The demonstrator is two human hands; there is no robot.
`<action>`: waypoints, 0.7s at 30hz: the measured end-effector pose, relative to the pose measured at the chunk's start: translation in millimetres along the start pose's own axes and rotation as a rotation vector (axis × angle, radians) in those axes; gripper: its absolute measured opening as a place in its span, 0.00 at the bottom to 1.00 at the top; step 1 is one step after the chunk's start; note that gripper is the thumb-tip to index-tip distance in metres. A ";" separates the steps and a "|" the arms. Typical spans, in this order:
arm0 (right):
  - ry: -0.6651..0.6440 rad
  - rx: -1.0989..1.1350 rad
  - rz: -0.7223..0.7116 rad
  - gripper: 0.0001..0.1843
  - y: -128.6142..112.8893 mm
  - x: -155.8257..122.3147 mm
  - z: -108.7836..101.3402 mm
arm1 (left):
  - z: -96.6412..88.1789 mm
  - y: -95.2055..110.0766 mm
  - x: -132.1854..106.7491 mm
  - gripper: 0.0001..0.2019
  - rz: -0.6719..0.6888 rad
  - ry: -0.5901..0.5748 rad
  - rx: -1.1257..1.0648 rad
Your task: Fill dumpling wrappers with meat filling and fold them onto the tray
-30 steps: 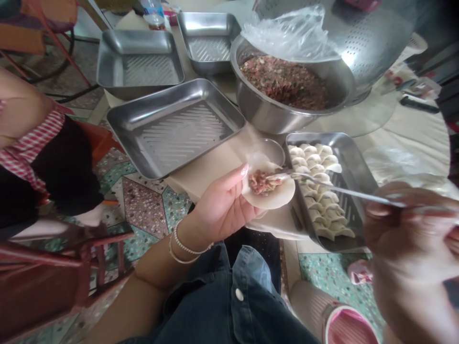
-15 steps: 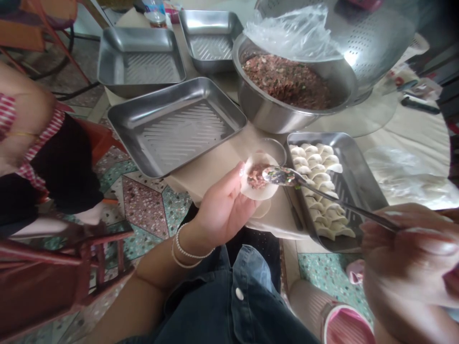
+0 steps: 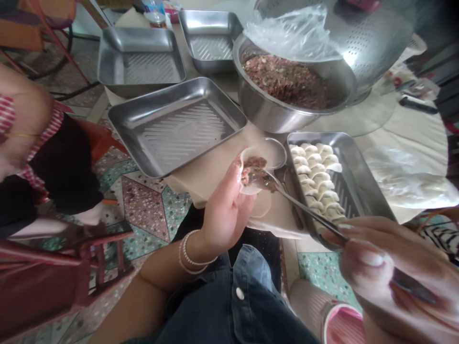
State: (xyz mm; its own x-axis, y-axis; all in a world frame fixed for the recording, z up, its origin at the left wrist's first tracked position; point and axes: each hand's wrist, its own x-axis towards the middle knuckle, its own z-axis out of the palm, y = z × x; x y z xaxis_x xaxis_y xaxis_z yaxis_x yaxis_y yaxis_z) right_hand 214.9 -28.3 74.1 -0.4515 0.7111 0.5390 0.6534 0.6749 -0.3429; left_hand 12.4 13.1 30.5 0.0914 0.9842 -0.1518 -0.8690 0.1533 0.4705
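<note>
Cupped in my left hand (image 3: pixel 224 210) is a round dumpling wrapper (image 3: pixel 248 188), its edges curling up around a lump of minced meat filling (image 3: pixel 254 162). My right hand (image 3: pixel 394 267) grips the handle of a metal spoon (image 3: pixel 301 204). The spoon's bowl lies inside the wrapper, pressed against the filling. Below my left hand another round wrapper (image 3: pixel 261 204) rests on the table edge. To the right, a steel tray (image 3: pixel 358 181) holds rows of folded dumplings (image 3: pixel 317 169); my right hand overlaps its near corner.
Behind stands a large steel bowl (image 3: pixel 268 114) of meat filling, partly under a plastic bag (image 3: pixel 294 33). Steel trays (image 3: pixel 179 136) lie at the left. A clear round lid or dish (image 3: pixel 276 153) sits nearby. Another person's arm (image 3: pixel 28 105) is far left; a pink bin (image 3: pixel 337 315) stands below.
The spoon's bowl has moved left and down into the wrapper, and my right hand has shifted left with it. My left hand has curled the wrapper further upward.
</note>
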 end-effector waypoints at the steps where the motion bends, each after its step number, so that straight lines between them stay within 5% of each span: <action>1: -0.025 0.012 -0.037 0.31 0.0 2.1 1.2 | -0.7 -0.2 0.3 0.19 -0.009 0.006 0.001; 6: 0.005 0.167 -0.040 0.29 1.6 11.3 19.0 | -6.9 -0.7 0.9 0.16 -0.018 0.002 0.000; 11: 0.432 0.505 0.551 0.06 14.9 20.6 46.5 | -9.9 1.3 2.5 0.16 -0.048 -0.039 0.022; 14: 0.440 0.774 0.795 0.06 25.9 29.5 52.9 | -9.0 4.6 4.3 0.18 -0.117 -0.020 -0.014; 21: 0.377 0.930 0.962 0.12 42.1 37.2 51.1 | -9.2 9.9 5.5 0.21 -0.243 -0.010 -0.102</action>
State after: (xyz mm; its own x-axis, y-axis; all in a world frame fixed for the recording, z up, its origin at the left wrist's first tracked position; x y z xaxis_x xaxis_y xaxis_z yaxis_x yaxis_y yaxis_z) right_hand 194.6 36.6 40.4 0.2263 0.9710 -0.0772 -0.0967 -0.0565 -0.9937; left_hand -0.2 19.2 26.4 0.3079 0.9204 -0.2409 -0.8653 0.3762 0.3311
